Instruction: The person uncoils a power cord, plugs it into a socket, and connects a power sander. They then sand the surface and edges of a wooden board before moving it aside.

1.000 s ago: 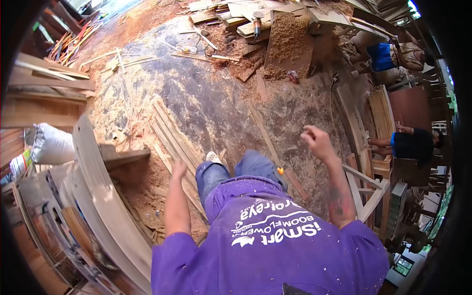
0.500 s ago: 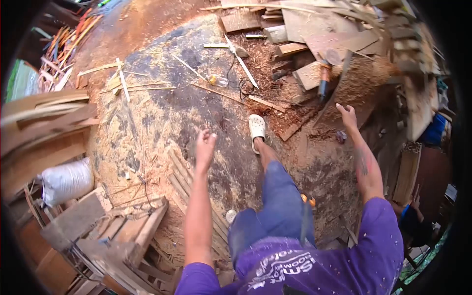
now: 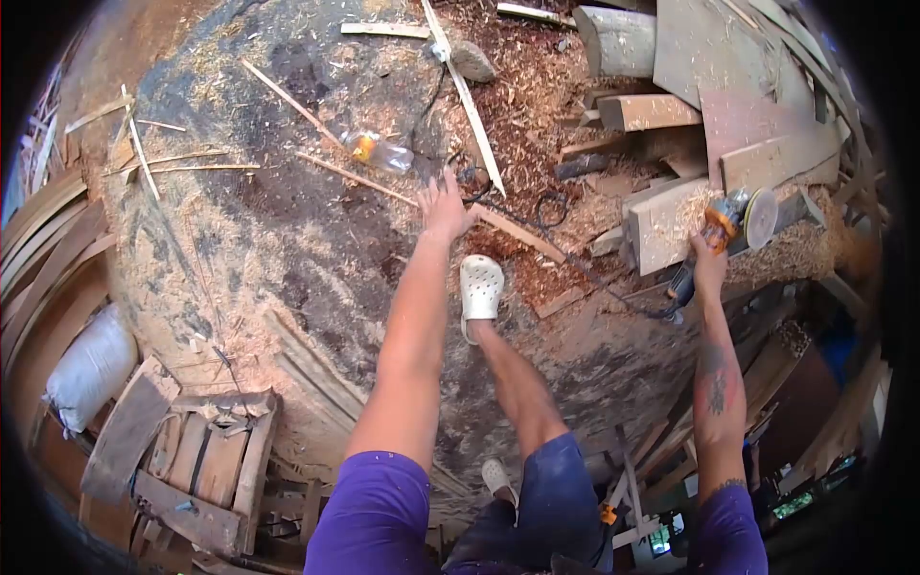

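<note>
My right hand (image 3: 709, 266) is wrapped round the body of an angle grinder (image 3: 721, 226), orange and dark, with a round pale disc (image 3: 761, 218) at its far end. Wood offcuts lie beneath and beside the tool. From its rear a dark power cord (image 3: 604, 284) runs left over the ground. Stretched forward, my left hand (image 3: 444, 209) has its fingers spread and holds nothing. It is nearest to the looped part of the cord and a thin wooden strip (image 3: 522, 233). Just beyond it a clear plastic bottle (image 3: 381, 153) lies on its side.
Stacked boards and blocks (image 3: 652, 113) fill the right side. A wooden frame (image 3: 220, 460) and a white sack (image 3: 91, 369) stand at the lower left. Thin sticks (image 3: 192, 168) and sawdust cover the ground. My foot in a white clog (image 3: 481, 287) is planted ahead.
My right hand has reached forward and taken hold of the angle grinder, which was standing on the boards. My left hand has moved forward and its fingers have spread. The view has come closer.
</note>
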Demonstrator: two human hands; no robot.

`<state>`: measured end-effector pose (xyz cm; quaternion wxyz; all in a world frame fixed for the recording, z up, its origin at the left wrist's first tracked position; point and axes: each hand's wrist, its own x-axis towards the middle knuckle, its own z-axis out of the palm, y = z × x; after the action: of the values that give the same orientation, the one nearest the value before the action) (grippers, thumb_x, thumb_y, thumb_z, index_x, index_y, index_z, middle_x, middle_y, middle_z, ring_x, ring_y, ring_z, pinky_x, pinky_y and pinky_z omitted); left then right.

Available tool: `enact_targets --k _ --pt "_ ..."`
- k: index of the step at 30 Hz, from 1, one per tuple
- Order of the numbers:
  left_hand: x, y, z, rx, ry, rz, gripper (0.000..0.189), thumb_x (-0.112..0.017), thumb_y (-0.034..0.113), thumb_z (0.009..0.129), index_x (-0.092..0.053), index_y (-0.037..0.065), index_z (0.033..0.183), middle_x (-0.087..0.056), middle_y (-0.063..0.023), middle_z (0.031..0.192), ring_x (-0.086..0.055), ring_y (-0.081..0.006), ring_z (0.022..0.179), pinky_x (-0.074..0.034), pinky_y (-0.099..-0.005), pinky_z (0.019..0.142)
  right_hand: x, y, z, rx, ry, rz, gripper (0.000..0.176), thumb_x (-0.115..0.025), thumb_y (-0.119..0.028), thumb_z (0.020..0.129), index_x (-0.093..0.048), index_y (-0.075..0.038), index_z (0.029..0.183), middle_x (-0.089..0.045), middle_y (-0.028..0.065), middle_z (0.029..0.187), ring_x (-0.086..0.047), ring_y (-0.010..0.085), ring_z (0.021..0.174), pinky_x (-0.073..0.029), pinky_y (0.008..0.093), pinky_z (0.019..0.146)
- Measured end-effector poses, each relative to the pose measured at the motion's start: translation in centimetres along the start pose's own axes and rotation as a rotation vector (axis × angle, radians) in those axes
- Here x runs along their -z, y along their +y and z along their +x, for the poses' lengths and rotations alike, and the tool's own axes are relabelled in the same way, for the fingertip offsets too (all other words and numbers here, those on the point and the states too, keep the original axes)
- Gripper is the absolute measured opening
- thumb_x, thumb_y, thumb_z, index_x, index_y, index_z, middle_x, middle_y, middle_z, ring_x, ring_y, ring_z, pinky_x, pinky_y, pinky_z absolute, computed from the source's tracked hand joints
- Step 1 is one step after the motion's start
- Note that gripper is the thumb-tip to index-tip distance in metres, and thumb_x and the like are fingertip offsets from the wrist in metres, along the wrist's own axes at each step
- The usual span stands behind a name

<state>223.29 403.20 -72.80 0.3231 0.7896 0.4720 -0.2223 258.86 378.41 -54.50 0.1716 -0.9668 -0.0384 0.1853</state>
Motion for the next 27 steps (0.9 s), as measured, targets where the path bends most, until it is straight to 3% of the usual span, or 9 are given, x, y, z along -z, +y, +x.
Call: enact_targets --k 3,8,9,10,12,13,18,23,27 --pt "0.4 0.4 0.3 0.026 -0.517 -0.143 0.067 -0.065 0.041 0.086 -0.042 0.005 0.138 -0.059 -0.0227 0.123 -0.055 -0.0391 0.117 -0.039 -0.0494 0.102 -0.5 2.1 1.2 0.053 0.054 0.018 0.043 -0.073 -0.032 0.079 -0.061 0.004 0.101 -0.065 0.0102 0.085 -0.062 0.0219 0.078 -0.047 0.0344 0.076" --pt "1.3 0.1 -19.5 0.074 0.151 -0.714 0.05 -0.05 0.04 0.095 -0.044 0.012 0.136 -0.062 -0.0326 0.104 -0.059 -0.0495 0.099 -0.046 -0.0531 0.088 2.4 1.4 1.3 -0.039 -0.158 -0.319 0.048 -0.064 -0.04 0.079 -0.064 0.005 0.093 -0.067 0.0167 0.09 -0.064 0.0274 0.082 -0.047 0.0383 0.075" --pt "4.7 -0.6 -25.1 0.266 -0.004 -0.774 0.056 -0.05 0.04 0.095 -0.038 0.008 0.14 -0.059 -0.0336 0.112 -0.055 -0.0507 0.107 -0.044 -0.0526 0.092 2.7 1.1 0.8 -0.077 -0.131 -0.456 0.043 -0.061 -0.036 0.084 -0.063 0.005 0.096 -0.065 0.0128 0.087 -0.061 0.0219 0.077 -0.046 0.0362 0.071" --pt "5.3 -1.9 -31.0 0.364 0.001 -0.775 0.06 -0.051 0.04 0.095 -0.034 0.005 0.141 -0.056 -0.0343 0.118 -0.052 -0.051 0.112 -0.042 -0.0517 0.096 3.7 -0.3 -0.8 -0.073 -0.244 -0.403 0.053 -0.059 -0.042 0.08 -0.065 0.002 0.108 -0.066 0.0274 0.097 -0.064 0.0424 0.09 -0.048 0.0475 0.081" --pt "3.4 -6.7 -43.8 0.47 -0.057 -0.649 0.076 -0.057 0.044 0.091 -0.024 0.004 0.145 -0.057 -0.0345 0.117 -0.055 -0.0477 0.111 -0.043 -0.0496 0.096 3.2 3.0 -3.0 0.358 -0.219 -0.379 0.063 -0.054 -0.029 0.084 -0.041 -0.006 0.141 -0.06 0.027 0.116 -0.061 0.0401 0.102 -0.047 0.0464 0.085" --pt "5.5 -8.4 -49.2 0.754 -0.325 -0.599 0.084 -0.062 0.047 0.088 -0.023 0.0 0.146 -0.055 -0.0309 0.125 -0.054 -0.0441 0.116 -0.044 -0.0443 0.097 3.7 1.1 -6.9 0.518 -0.188 -0.288 0.063 -0.056 -0.03 0.083 -0.044 -0.008 0.14 -0.058 0.0234 0.124 -0.06 0.0376 0.106 -0.047 0.044 0.088" --pt "9.1 -11.2 -76.9 1.366 -0.349 -0.942 0.065 -0.059 0.048 0.089 -0.046 -0.002 0.129 -0.064 -0.0297 0.099 -0.063 -0.0419 0.095 -0.05 -0.0442 0.08 5.8 -6.5 -24.3 0.64 -0.764 -0.019 0.045 -0.063 -0.026 0.076 -0.057 0.005 0.108 -0.06 0.0208 0.096 -0.056 0.0339 0.087 -0.045 0.0398 0.082" --pt "-5.5 -11.4 -90.4 1.356 0.497 -1.038 0.049 -0.047 0.042 0.096 -0.055 -0.003 0.115 -0.064 -0.0225 0.096 -0.064 -0.0302 0.065 -0.05 -0.0476 0.057 2.9 -10.1 -38.5 0.847 -1.235 0.0 0.031 -0.067 -0.013 0.069 -0.054 -0.001 0.093 -0.055 0.0064 0.082 -0.052 0.0201 0.073 -0.046 0.0348 0.069" --pt "-21.0 -9.9 -94.5 1.396 0.619 -1.208 0.048 -0.045 0.032 0.098 -0.044 -0.001 0.133 -0.063 -0.0178 0.094 -0.058 -0.0234 0.053 -0.046 -0.0426 0.046 8.3 -15.1 -59.1 1.271 -1.129 -0.216 0.056 -0.07 -0.023 0.066 -0.053 0.001 0.113 -0.061 0.0102 0.09 -0.058 0.0218 0.08 -0.048 0.0355 0.073"
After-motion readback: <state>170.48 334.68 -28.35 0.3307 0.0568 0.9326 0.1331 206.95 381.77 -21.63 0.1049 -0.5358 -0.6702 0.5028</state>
